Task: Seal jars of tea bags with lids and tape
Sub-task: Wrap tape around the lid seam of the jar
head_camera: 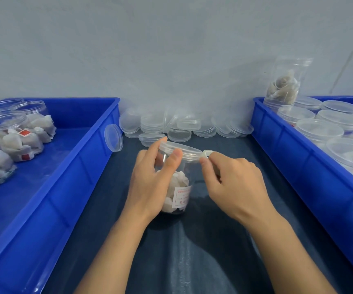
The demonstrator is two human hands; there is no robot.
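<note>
A clear plastic jar (178,187) with white tea bags and a paper label stands on the dark cloth in the middle. A clear lid (187,152) sits on top of it. My left hand (152,179) grips the jar near the lid, thumb on the lid's rim. My right hand (232,185) pinches a small roll of clear tape (207,153) against the lid's right edge.
A blue tray (69,166) on the left holds open jars of tea bags (16,136). A blue tray (281,149) on the right holds lidded jars (319,130), one lying on top (285,83). Loose clear lids (171,126) pile along the wall; one leans on the left tray (113,137).
</note>
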